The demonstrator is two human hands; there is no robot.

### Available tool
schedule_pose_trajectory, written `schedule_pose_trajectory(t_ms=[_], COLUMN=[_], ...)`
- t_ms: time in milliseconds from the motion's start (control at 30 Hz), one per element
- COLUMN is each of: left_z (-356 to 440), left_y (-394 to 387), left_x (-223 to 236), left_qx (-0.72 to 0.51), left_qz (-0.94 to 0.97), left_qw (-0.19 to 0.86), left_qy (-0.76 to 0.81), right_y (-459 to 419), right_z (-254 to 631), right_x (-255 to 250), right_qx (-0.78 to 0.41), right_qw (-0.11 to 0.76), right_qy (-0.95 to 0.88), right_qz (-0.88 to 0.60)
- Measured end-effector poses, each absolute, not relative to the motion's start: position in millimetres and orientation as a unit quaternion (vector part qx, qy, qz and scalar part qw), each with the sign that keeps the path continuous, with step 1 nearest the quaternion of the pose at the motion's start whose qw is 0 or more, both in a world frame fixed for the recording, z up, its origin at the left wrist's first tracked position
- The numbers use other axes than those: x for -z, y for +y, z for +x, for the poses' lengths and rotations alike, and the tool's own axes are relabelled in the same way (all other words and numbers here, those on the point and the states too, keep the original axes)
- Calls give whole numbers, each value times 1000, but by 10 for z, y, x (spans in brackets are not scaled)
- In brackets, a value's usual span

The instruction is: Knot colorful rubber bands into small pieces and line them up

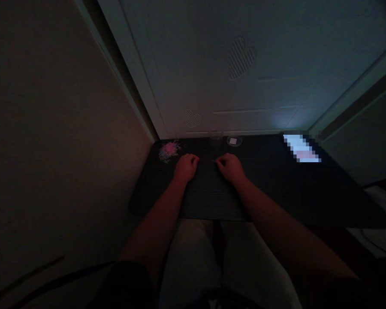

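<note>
My left hand (185, 167) rests on the dark tabletop (209, 193), its thumb and fingertips pinched together. Whatever may be between them is too small and dim to see. Across a short gap, my right hand (230, 166) is closed in a pinch on a thin pale strip (213, 161), which sticks out toward the left. Just beyond the left hand lies a tangled heap of thin pink and pastel strips (169, 149). A clear cup (216, 136) stands faintly visible behind the gap between the hands. Beside it is a round clear container (234, 141) with a white square on it.
A bright blurred-out screen (301, 148) lies at the table's right rear. Behind the table rises a pale panel (180, 64) with embossed hearts, touching or close to the rear edge. A wall (51, 128) stands on the left. My legs (193, 257) are under the front edge. The light is dim.
</note>
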State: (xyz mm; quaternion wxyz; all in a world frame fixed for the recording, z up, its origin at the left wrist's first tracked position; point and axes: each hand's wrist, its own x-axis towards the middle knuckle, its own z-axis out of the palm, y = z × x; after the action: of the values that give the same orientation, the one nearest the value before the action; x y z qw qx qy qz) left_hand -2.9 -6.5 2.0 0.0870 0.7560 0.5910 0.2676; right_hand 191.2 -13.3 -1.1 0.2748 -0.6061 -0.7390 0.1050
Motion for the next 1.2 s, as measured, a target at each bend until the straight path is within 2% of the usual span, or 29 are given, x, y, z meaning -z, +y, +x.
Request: schedule_pose_trajectory(t_ms=[167,300,467,833,1200], left_z=[-51,-110,-288,-875,-876], left_y=[-164,-285,-451,-616,-388], left_x=[-27,-34,-21,-3,-98], left_qx=[-263,-265,-272,-265,-208], left_qz=[752,743,729,627,557], left_qw=[90,93,92,54,37], left_qy=[598,608,621,731,803], right_y=[-285,-333,-427,-595,-645], right_z=[2029,2112,2317,2714,2571], right_x=[0,13,-11,-74,-66], right_qx=[-76,-75,-106,-205,-166], right_qw=[251,292,356,389,318], right_qy=[-719,-703,-650,-608,-667], right_qz=[-643,-645,-663,-661,-653])
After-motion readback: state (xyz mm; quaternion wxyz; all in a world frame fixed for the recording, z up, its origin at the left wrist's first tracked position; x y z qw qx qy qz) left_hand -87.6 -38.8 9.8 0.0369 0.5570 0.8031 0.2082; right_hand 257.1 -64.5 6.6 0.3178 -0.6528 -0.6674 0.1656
